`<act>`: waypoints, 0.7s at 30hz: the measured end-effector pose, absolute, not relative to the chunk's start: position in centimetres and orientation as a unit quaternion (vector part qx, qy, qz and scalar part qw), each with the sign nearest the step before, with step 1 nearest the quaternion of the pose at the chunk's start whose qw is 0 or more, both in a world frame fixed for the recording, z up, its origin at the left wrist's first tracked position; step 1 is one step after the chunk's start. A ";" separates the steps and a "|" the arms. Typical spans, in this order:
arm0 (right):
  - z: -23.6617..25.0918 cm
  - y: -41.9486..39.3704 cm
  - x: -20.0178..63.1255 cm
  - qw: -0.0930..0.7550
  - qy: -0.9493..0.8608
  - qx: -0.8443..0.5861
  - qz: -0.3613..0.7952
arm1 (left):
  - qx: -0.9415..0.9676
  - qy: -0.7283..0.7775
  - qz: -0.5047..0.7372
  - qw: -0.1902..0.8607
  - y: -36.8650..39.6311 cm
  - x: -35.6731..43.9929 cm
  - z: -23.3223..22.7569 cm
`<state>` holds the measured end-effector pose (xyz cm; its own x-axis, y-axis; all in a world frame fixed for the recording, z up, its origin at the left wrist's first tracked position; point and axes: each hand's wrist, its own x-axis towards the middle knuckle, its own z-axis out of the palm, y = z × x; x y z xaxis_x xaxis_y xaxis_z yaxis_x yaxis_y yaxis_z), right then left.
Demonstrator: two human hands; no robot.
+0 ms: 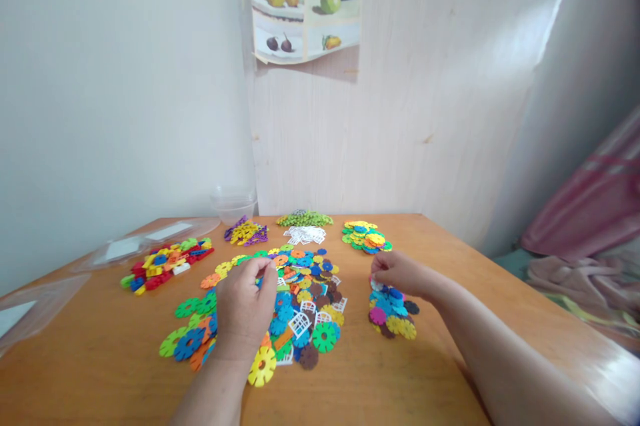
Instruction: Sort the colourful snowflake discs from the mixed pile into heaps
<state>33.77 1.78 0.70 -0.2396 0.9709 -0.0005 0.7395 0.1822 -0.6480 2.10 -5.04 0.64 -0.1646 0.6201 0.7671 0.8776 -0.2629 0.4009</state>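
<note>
My left hand (246, 303) is over the left side of a large mixed pile of notched plastic discs (325, 337), its thumb and fingers closed together. Whatever it holds, if anything, is hidden. White toy window frames (300, 325) lie among the discs, and a yellow disc (262, 367) lies at the near edge. To the right, my right hand (400, 273) pinches just above a smaller pile of discs (395, 309) in blue, pink, yellow and dark colours. Something small and pale shows at its fingertips, too small to name.
Building bricks (163, 266) lie at the left. Behind are purple and yellow pieces (247, 232), green pieces (305, 218), white frames (305, 235) and another disc pile (367, 237). A clear tub (234, 205) stands by the wall; clear bags (45, 306) rest on the wooden table (130, 359).
</note>
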 end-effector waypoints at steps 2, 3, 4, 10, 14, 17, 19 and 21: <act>0.8 1.8 34.6 0.190 -0.744 -0.577 0.277 | -0.630 -0.596 -0.481 0.130 -5.1 2.2 0.6; 0.9 1.8 34.9 0.181 -0.751 -0.578 0.262 | -0.628 -0.598 -0.482 0.128 -5.1 2.2 0.6; 0.9 1.8 35.0 0.175 -0.758 -0.582 0.237 | -0.627 -0.599 -0.482 0.126 -5.1 2.2 0.6; 1.3 0.8 32.8 0.190 -0.807 -0.546 0.122 | -0.638 -0.597 -0.471 0.126 -5.3 2.2 0.9; 2.0 -1.9 29.7 0.190 -0.845 -0.476 0.152 | -0.636 -0.597 -0.473 0.124 -5.3 2.3 0.9; 2.3 -3.9 27.9 0.159 -0.868 -0.438 0.171 | -0.635 -0.600 -0.472 0.119 -5.3 2.4 0.8; 2.2 -4.8 27.0 0.152 -0.883 -0.414 0.161 | -0.636 -0.602 -0.468 0.118 -5.3 2.4 0.7; 1.8 -5.2 26.4 0.157 -0.893 -0.395 0.146 | -0.638 -0.602 -0.466 0.117 -5.3 2.4 0.7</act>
